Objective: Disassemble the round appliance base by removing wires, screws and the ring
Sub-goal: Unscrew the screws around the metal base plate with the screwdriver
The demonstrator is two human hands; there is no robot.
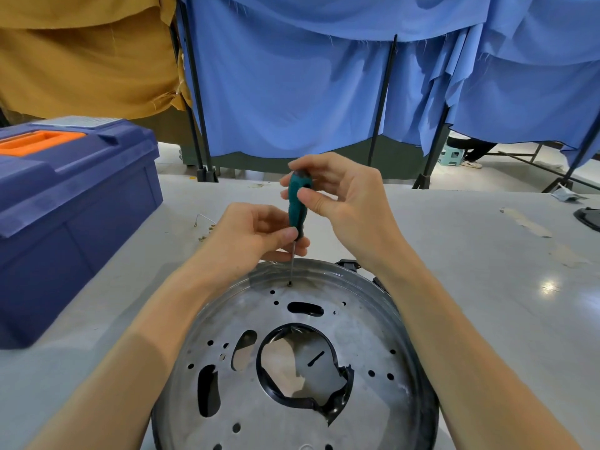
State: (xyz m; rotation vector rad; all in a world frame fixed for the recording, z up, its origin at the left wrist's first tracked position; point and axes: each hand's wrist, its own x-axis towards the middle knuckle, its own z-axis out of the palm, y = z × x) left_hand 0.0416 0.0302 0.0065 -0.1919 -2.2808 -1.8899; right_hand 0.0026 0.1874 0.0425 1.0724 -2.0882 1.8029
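Teal screwdriver [298, 203] is standing upright, my right hand [341, 196] pinching the handle's top and my left hand [256, 235] pinching its lower end. Its tip is resting on the far side of the round base [367, 339] lying on the table [470, 271].

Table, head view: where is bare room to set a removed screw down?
Widest bare patch: right of the round base, short of the tape strips. A narrower strip lies between toolbox and base. Crowded by the left hand on the screwdriver, where loose screws and a wire lie.
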